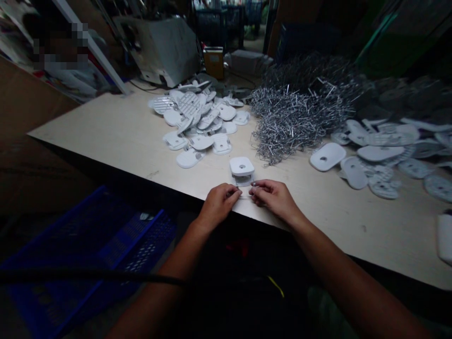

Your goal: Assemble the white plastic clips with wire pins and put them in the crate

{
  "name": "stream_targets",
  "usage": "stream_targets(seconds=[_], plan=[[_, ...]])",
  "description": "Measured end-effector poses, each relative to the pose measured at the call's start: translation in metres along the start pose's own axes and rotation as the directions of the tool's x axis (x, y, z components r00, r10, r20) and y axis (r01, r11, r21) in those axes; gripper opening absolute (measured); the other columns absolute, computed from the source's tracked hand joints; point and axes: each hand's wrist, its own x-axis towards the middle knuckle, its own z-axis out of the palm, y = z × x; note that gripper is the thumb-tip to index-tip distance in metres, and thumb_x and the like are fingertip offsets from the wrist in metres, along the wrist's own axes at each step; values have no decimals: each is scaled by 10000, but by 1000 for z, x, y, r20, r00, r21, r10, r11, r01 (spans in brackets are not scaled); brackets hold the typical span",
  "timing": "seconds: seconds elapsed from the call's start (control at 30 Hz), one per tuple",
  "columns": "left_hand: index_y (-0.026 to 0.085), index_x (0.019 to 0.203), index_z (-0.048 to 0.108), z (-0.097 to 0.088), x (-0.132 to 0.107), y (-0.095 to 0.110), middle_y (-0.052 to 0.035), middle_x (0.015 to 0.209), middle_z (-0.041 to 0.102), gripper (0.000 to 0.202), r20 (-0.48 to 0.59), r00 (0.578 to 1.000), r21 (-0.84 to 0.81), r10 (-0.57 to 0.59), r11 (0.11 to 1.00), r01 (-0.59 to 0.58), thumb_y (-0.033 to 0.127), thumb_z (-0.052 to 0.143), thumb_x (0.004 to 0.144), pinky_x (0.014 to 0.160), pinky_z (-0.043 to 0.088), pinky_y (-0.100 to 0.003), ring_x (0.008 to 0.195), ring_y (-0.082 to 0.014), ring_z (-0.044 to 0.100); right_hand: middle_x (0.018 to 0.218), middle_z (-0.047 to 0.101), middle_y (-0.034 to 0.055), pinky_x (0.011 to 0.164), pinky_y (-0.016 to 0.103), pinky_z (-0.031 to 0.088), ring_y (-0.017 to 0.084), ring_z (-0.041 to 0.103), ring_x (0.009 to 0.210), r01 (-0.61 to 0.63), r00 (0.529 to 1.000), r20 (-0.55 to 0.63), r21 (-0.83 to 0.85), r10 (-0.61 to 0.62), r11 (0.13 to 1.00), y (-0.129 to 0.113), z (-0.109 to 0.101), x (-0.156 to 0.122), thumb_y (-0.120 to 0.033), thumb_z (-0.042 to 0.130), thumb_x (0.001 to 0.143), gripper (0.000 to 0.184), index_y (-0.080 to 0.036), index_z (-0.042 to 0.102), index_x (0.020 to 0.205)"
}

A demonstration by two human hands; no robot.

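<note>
Nearest my camera, a dark cable [88, 275] crosses at 8 o'clock, in front of the bare left forearm [176, 268]. With the hands as my clock's centre, I look over a pale, lightly smudged table [106, 127] in a dim workroom. Cardboard [35, 103] stands between 9 and 10, a person in a light shirt [76, 80] sits at 10 beyond a slanted post [93, 47], and a scuffed pale machine [173, 49] fills 11.

Down at 8 o'clock I have a blue crate [136, 252] with perforated walls, below table level; a small pale object [146, 216] shows at its far end, too dim to identify. More blue crates [212, 26] stand far off toward 12, their contents unreadable. A yellow box [213, 63] sits nearer, just left of 12.

White plates [190, 106] lie heaped loose at 11, a tangle of metal wires [300, 108] at 1, and more plates [381, 150] toward 3. At 12, just past the fingertips, sits my white piece [242, 166], metal showing under its near edge. The left hand [216, 202] and right hand [277, 198] each have thumb and fingers pinched on a thin wire [245, 197] spanning between them; I cannot tell its shape.
</note>
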Motion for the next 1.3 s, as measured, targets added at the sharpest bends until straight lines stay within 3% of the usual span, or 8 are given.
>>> stream_targets(seconds=[0.3,0.43,0.53,0.73,0.9,1.1,1.3], plan=[[196,916,767,0,6,-7,-41,882,727,184,22,1000,83,15,996,-17,294,631,992,732,441,-303,826,-194,642,768,753,75,545,205,563,146,695,647,-65,998,-22,-45,64,997,1,5,13,-167,718,858,123,-111,743,964],[197,928,773,-1,9,-9,-48,905,740,162,35,999,85,-6,996,3,292,652,978,735,447,-300,835,-191,652,806,768,87,522,204,560,139,682,619,-93,996,-13,-36,93,995,0,4,15,-187,765,818,103,-121,743,894],[193,945,756,-1,8,-12,-40,877,725,151,-27,999,75,-35,996,37,340,725,934,734,453,-300,799,-184,643,797,766,84,521,208,564,140,681,613,-82,997,-11,-9,82,997,2,3,16,-234,790,802,145,-125,744,886],[229,1419,591,0,4,-16,6,887,687,589,-136,989,4,-56,998,57,372,790,883,648,439,-262,659,-134,579,798,766,89,527,218,574,141,684,602,-90,996,-7,23,90,996,5,2,17,-289,837,780,231,-127,738,912],[222,1238,749,-1,6,-17,-24,894,718,360,-102,994,9,-33,999,34,357,759,904,666,457,-263,674,-133,582,789,764,92,506,219,573,143,680,580,-116,993,-20,41,117,992,1,5,18,-275,842,788,228,-136,697,897],[182,1178,782,-8,14,-14,-15,798,699,411,-10,997,-92,-81,993,80,475,756,892,613,437,-258,654,-145,584,738,748,61,464,251,577,171,678,547,-138,982,-117,89,148,986,-9,11,17,-190,768,828,227,-186,581,958],[172,1109,782,-14,25,-15,-3,725,670,392,50,995,-59,-82,995,85,491,759,884,601,427,-263,644,-153,580,716,742,55,448,225,577,165,679,555,-170,974,-125,130,187,977,-14,16,21,-148,713,862,174,-206,554,903]])
